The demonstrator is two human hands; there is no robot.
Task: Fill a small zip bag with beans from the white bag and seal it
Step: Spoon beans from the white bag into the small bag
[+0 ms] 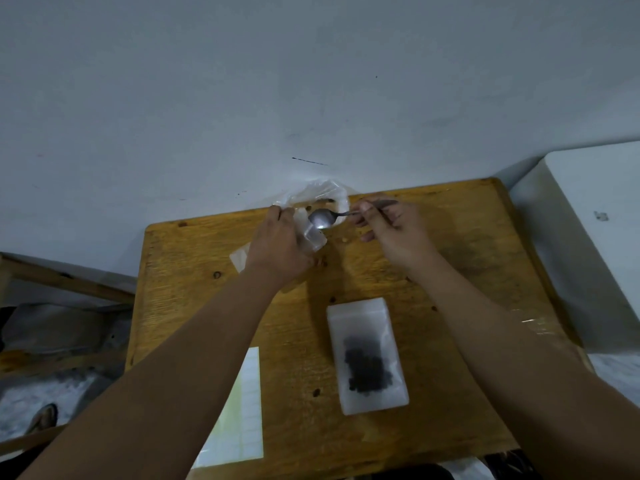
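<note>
My left hand (277, 247) grips a small clear zip bag (313, 237) at the far side of the wooden table (450, 271). My right hand (391, 226) pinches the handle of a metal spoon (323, 218), whose bowl hovers at the zip bag's mouth. Just behind them the white plastic bag (322, 197) stands open against the wall. A few loose beans (320, 261) lie on the table near my left hand. Whether the spoon carries beans I cannot tell.
A zip bag with dark beans (367, 355) lies flat near the table's middle front. A white sheet of labels (242, 410) lies at the front left under my left forearm. A white surface (588, 209) stands to the right, a wooden frame (52, 275) to the left.
</note>
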